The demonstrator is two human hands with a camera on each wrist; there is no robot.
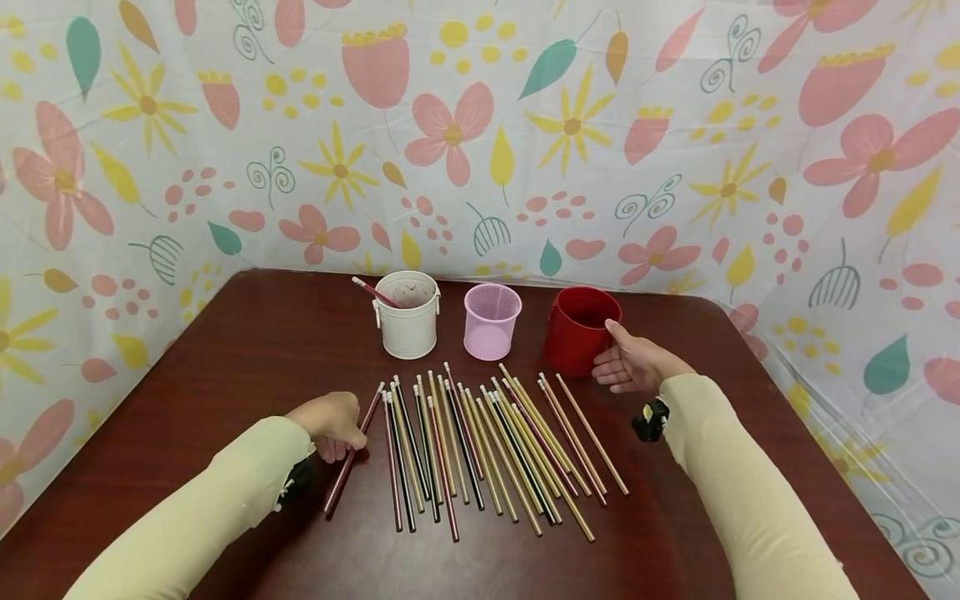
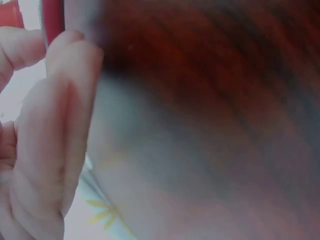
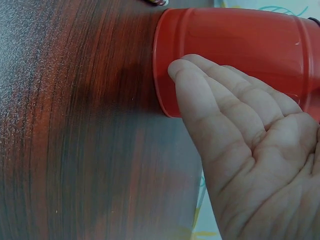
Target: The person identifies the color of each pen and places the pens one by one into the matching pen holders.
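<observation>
My left hand (image 1: pixel 333 422) pinches a dark red pencil (image 1: pixel 342 481) at the left end of the pencil row. In the left wrist view the red pencil (image 2: pixel 53 20) shows between thumb and fingertip. My right hand (image 1: pixel 637 362) is at the right side of the red bucket (image 1: pixel 573 333), its fingers fairly straight. In the right wrist view those fingers lie against or just in front of the bucket wall; I cannot tell whether they touch. Several pencils (image 1: pixel 513 450), red, black and gold, lie side by side with their eraser ends toward the containers.
A white bucket (image 1: pixel 409 329) with one red pencil (image 1: pixel 375 292) leaning in it stands at the back left. Between the two buckets is a pink mesh cup (image 1: pixel 489 337). A floral cloth (image 1: pixel 480 167) hangs behind the dark wooden table (image 1: pixel 225 358).
</observation>
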